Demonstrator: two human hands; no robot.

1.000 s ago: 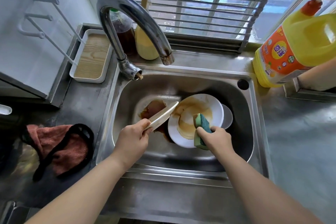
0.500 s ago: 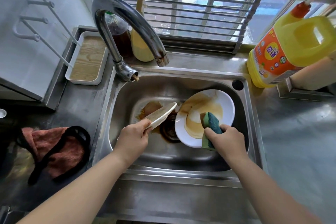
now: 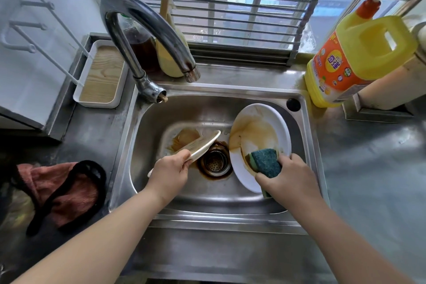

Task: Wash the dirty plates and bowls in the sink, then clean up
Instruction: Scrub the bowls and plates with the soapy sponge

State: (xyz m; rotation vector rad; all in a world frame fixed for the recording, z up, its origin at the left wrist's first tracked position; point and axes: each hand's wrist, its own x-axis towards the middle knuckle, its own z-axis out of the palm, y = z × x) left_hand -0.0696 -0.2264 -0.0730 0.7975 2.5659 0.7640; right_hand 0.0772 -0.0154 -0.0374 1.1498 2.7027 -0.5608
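Over the steel sink (image 3: 143, 136), the left hand (image 3: 169, 172) grips a cream plate (image 3: 202, 146) by its near edge, tilted edge-on above the drain (image 3: 215, 163). The right hand (image 3: 289, 177) curls around a green sponge (image 3: 265, 162) and the rim of a sauce-stained white plate (image 3: 258, 136), tipped up at the sink's right side.

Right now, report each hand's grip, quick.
Left hand: closed, gripping the edge of a tilted cream plate.
Right hand: closed, holding the green sponge against the stained white plate.
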